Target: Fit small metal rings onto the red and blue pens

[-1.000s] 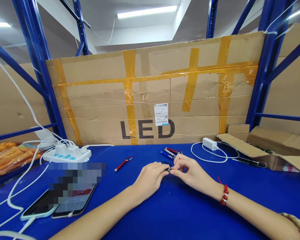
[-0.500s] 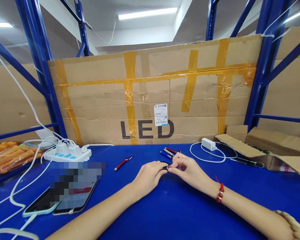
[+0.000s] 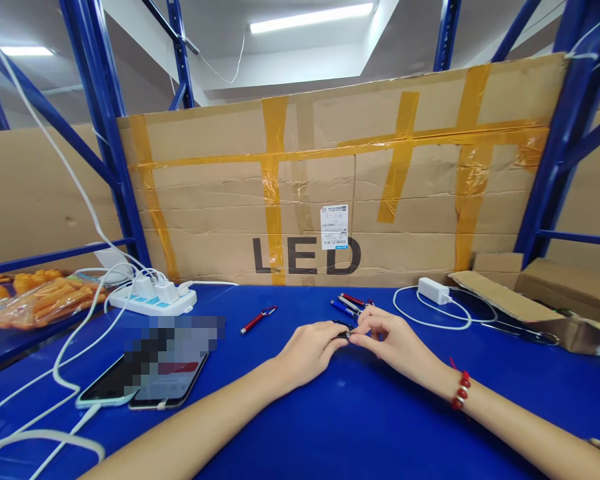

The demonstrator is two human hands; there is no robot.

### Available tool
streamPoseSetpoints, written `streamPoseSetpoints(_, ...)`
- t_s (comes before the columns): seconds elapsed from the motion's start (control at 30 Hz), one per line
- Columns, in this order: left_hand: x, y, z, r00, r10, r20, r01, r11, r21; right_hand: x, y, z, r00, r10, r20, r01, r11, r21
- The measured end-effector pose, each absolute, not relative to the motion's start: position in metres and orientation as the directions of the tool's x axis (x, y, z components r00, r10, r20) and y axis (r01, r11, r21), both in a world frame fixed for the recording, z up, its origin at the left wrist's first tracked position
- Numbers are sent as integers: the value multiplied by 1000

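Note:
Over the middle of the blue tabletop (image 3: 300, 427), my left hand (image 3: 311, 350) is closed around what looks like a black pen (image 3: 343, 335). Only a short dark piece with a silvery part shows between the fingers. My right hand (image 3: 390, 339) pinches the same pen at its right end, thumb against fingertips. Just behind the hands lie a blue pen (image 3: 343, 309), a white pen (image 3: 349, 303) and a red pen (image 3: 353, 300), close together. Another red pen (image 3: 258, 321) lies apart on the left.
Two phones (image 3: 173, 387) lie at left beside a white power strip (image 3: 153, 301) with cables. Bagged orange items (image 3: 50, 300) are at far left. To the right are a white charger (image 3: 433, 291) with its cable and an open cardboard box (image 3: 520, 303). A large cardboard sheet (image 3: 220, 213) stands behind.
The view has turned slightly left, so everything sits further right in the picture. Both hands keep nearly the same hold on the black pen.

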State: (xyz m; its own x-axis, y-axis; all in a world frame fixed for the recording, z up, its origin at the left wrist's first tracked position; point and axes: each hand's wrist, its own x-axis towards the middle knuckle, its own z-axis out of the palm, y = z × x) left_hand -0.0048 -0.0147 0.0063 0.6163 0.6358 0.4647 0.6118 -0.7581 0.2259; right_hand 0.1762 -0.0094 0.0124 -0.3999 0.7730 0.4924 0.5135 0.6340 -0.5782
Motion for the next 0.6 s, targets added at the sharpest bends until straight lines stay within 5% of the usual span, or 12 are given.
streamPoseSetpoints(0.6,-5,-16,5,627,625,466,624,-760,180,177,-7,11,-442,749,493,559,660,-502)
